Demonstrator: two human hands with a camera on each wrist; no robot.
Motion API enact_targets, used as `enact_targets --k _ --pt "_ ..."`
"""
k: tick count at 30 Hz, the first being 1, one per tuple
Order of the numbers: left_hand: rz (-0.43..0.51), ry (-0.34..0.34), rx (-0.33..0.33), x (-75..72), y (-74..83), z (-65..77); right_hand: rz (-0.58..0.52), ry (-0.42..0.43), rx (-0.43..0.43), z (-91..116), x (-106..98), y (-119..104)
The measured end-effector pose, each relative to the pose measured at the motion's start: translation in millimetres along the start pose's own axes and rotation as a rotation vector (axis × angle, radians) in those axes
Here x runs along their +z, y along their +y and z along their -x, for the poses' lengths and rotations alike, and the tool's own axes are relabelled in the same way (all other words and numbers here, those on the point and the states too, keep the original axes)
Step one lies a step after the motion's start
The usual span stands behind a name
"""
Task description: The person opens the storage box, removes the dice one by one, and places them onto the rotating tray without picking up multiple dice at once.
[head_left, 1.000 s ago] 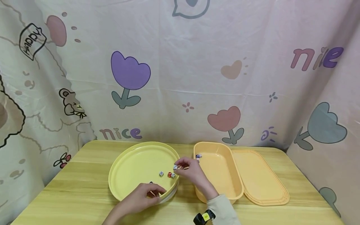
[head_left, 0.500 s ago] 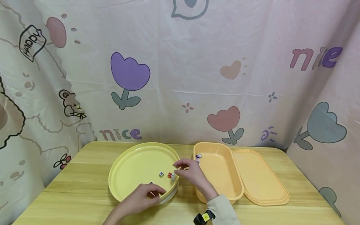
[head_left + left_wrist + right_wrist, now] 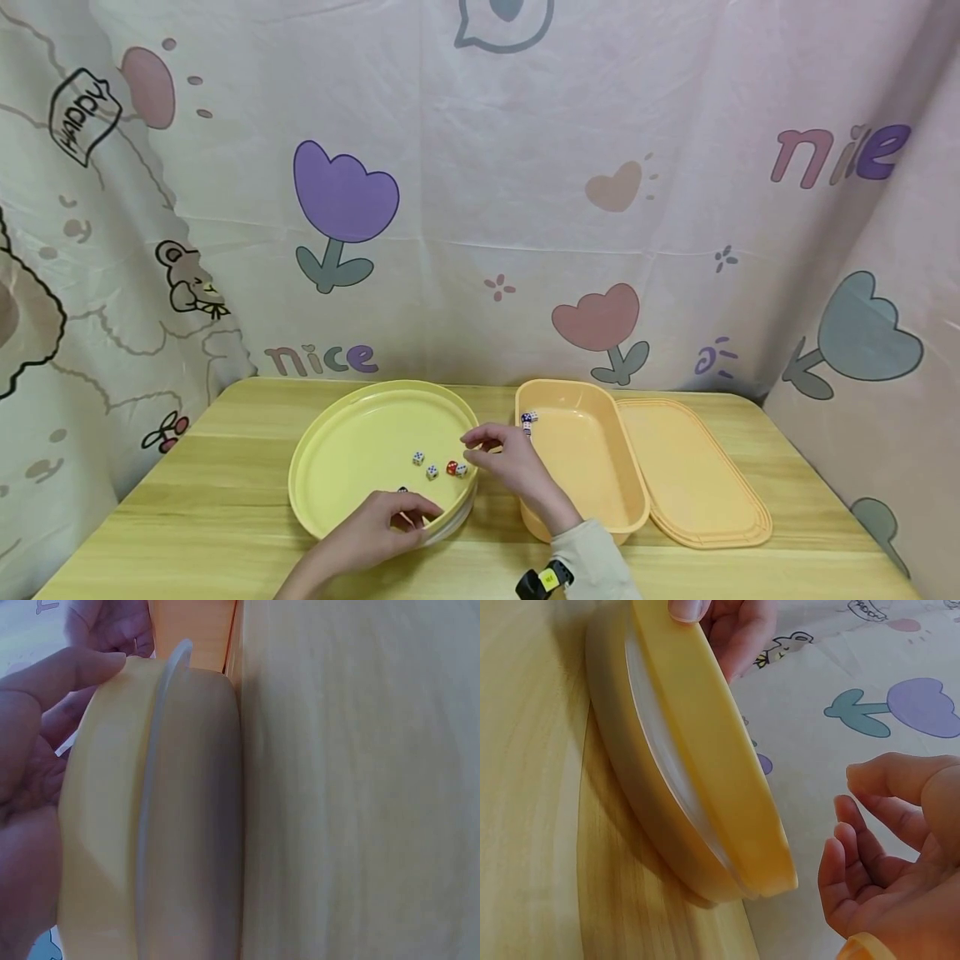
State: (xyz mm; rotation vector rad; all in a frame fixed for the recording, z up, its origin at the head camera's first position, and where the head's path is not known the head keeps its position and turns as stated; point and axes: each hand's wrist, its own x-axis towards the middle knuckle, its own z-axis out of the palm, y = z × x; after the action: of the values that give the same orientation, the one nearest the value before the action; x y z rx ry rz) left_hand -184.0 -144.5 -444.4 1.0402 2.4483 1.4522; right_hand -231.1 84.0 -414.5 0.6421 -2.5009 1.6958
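Observation:
A round yellow tray [image 3: 352,450] with a raised rim stands at the left of the table. My left hand [image 3: 386,525] grips its near right rim, thumb on the outer wall [image 3: 112,787], fingers over the inside. In the tray lie a white die [image 3: 417,458], a second white die [image 3: 432,472], and a red die [image 3: 452,467] beside another white one. A dark die [image 3: 402,490] is partly hidden behind my left hand. My right hand [image 3: 510,458] hovers over the tray's right rim, fingers loosely bent and thumb apart, holding nothing; the gap shows in the right wrist view [image 3: 892,847].
Right of the tray stands a deep orange box [image 3: 592,467], with a few dice [image 3: 528,418] at its left inner wall. Its flat orange lid [image 3: 697,475] lies on the wooden table [image 3: 195,500] against the box. A printed cloth [image 3: 480,167] hangs behind.
My right hand has let go of the white die it pinched, and the die dropped into the tray. Two white dice now lie left of the red one, where one lay. My left hand stays put.

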Motion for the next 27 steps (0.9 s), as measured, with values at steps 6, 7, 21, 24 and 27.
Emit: enact_targets --k 6,7,21,24,27 --pt "0.012 -0.005 0.010 0.5 -0.1 -0.6 0.011 -0.009 0.023 0 -2 0" --pt "0.011 -0.005 0.009 0.3 -0.2 -0.6 0.011 -0.011 0.026 -1 -2 0" --pt "0.025 -0.013 0.057 5.5 -3.8 1.4 0.003 0.055 0.035 0 -15 -2" --pt "0.017 -0.009 0.048 3.5 -2.3 1.6 0.030 0.065 0.020 -8 -24 -6" --pt "0.007 -0.003 0.038 1.2 -1.4 2.0 0.052 0.085 0.029 -19 -37 -8"
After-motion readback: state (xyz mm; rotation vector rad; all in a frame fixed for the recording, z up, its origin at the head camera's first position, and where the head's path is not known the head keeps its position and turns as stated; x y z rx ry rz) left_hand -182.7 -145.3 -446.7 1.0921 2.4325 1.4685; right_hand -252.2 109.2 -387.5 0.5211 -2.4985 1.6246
